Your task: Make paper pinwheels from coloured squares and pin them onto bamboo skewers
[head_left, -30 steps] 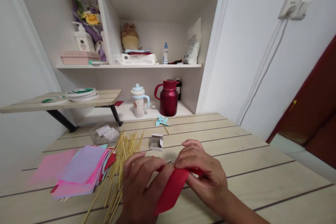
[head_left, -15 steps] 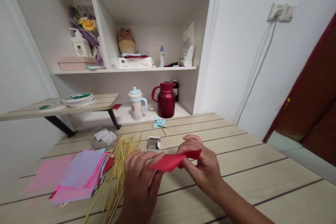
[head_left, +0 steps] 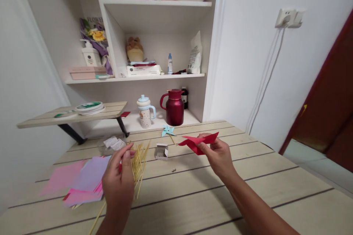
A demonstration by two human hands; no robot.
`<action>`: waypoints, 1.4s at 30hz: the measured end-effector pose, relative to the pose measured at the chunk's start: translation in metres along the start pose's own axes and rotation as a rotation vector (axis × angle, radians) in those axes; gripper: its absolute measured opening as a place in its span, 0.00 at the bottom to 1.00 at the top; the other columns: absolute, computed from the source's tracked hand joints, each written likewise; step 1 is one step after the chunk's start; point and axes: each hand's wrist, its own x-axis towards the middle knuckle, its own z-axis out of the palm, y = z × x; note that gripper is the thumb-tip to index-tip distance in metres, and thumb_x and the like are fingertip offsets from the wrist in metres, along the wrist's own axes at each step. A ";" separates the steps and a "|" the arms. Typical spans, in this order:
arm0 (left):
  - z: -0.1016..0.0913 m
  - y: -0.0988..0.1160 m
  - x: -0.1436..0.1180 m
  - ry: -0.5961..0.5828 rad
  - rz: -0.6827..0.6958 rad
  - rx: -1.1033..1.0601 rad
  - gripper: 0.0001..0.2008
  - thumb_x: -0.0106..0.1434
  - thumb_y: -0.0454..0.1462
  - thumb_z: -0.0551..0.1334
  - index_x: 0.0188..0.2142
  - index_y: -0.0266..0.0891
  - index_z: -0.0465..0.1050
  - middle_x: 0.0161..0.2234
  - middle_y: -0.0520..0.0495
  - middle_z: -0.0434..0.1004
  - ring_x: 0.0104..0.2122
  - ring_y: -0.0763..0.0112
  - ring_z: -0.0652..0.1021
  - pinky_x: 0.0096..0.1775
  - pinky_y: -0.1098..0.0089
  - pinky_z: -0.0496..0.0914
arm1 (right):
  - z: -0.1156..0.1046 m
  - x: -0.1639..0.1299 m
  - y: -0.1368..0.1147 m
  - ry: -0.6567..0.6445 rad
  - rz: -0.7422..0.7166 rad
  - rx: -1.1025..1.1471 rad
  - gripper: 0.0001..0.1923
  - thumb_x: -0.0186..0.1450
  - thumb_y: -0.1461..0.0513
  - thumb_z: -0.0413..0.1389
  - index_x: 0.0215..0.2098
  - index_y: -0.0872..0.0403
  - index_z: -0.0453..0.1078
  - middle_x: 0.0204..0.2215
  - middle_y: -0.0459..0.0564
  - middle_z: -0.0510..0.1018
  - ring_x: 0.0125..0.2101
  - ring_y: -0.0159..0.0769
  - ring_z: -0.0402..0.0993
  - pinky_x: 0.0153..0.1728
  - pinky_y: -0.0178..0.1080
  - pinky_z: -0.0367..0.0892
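Note:
My right hand point(head_left: 219, 156) pinches a folded red paper pinwheel point(head_left: 197, 142) between thumb and fingers, held above the table with its points spread. My left hand point(head_left: 120, 176) is raised over a bundle of thin wooden sticks point(head_left: 141, 159), thumb and fingertips drawn together; whatever may be between them is too small to make out. Left of that hand lies a stack of coloured paper sheets point(head_left: 88, 176), pink and lilac on top. A small open box point(head_left: 161, 151) stands between the hands, and a couple of tiny pale pieces point(head_left: 173, 170) lie in front of it.
A finished light-blue pinwheel point(head_left: 168, 130) on a stick lies at the table's back. Behind it stand a dark red jug point(head_left: 174, 108) and a cup with a blue handle point(head_left: 145, 114). A clear container point(head_left: 111, 143) sits near the small raised stand point(head_left: 116, 108).
My left hand has let go of the red paper and moved left over the sticks. My right hand has lifted the paper slightly. The view has tilted up a little.

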 end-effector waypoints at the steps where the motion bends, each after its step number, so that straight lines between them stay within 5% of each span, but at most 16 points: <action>1: -0.007 0.004 0.005 -0.044 -0.002 0.006 0.17 0.65 0.48 0.56 0.45 0.42 0.77 0.36 0.47 0.80 0.38 0.64 0.78 0.42 0.65 0.72 | 0.002 -0.001 0.000 -0.028 0.001 0.015 0.10 0.62 0.56 0.62 0.34 0.55 0.76 0.33 0.52 0.81 0.34 0.43 0.77 0.32 0.42 0.74; 7: -0.065 -0.008 0.010 -0.285 -0.006 0.191 0.18 0.63 0.49 0.57 0.42 0.44 0.79 0.39 0.46 0.82 0.40 0.60 0.80 0.40 0.64 0.73 | 0.014 -0.013 -0.004 -0.189 -0.047 0.010 0.08 0.63 0.58 0.60 0.33 0.55 0.75 0.33 0.52 0.80 0.34 0.41 0.76 0.33 0.42 0.73; 13: -0.104 -0.047 -0.043 -0.608 0.136 0.551 0.14 0.64 0.39 0.55 0.42 0.43 0.79 0.43 0.43 0.81 0.42 0.60 0.80 0.44 0.60 0.74 | 0.021 -0.021 -0.007 -0.260 -0.047 -0.020 0.07 0.62 0.58 0.60 0.32 0.53 0.76 0.33 0.52 0.81 0.34 0.43 0.77 0.33 0.43 0.73; 16: -0.113 -0.052 -0.063 -0.670 0.116 0.666 0.14 0.65 0.36 0.54 0.42 0.44 0.79 0.45 0.43 0.79 0.43 0.60 0.79 0.46 0.60 0.73 | 0.019 -0.022 -0.005 -0.258 -0.045 -0.028 0.06 0.62 0.58 0.60 0.33 0.52 0.77 0.33 0.51 0.82 0.34 0.44 0.78 0.34 0.43 0.73; 23: -0.123 -0.048 -0.062 -0.479 0.007 0.901 0.17 0.70 0.40 0.50 0.42 0.40 0.77 0.44 0.43 0.77 0.43 0.58 0.77 0.48 0.59 0.69 | 0.018 -0.021 0.001 -0.220 -0.035 -0.062 0.07 0.61 0.57 0.61 0.34 0.52 0.76 0.33 0.51 0.82 0.35 0.45 0.78 0.35 0.44 0.73; 28: -0.121 -0.041 -0.056 -0.513 -0.058 1.041 0.16 0.70 0.40 0.50 0.44 0.41 0.76 0.43 0.43 0.77 0.43 0.59 0.77 0.45 0.63 0.68 | 0.017 -0.023 0.000 -0.245 -0.017 -0.069 0.07 0.62 0.56 0.61 0.33 0.51 0.75 0.32 0.50 0.81 0.32 0.43 0.77 0.31 0.42 0.71; 37: -0.116 -0.036 -0.041 -0.528 -0.028 1.038 0.16 0.70 0.38 0.50 0.44 0.40 0.77 0.44 0.44 0.79 0.45 0.61 0.77 0.46 0.65 0.66 | 0.015 -0.024 0.000 -0.229 -0.076 -0.131 0.05 0.62 0.57 0.60 0.33 0.49 0.75 0.34 0.49 0.81 0.35 0.44 0.77 0.37 0.45 0.71; 42: -0.097 -0.030 -0.037 -0.622 -0.088 1.115 0.15 0.70 0.42 0.52 0.38 0.43 0.77 0.38 0.48 0.82 0.39 0.62 0.80 0.36 0.66 0.65 | 0.014 -0.024 -0.003 -0.240 -0.089 -0.155 0.05 0.62 0.57 0.60 0.32 0.49 0.75 0.33 0.48 0.80 0.34 0.43 0.77 0.37 0.44 0.72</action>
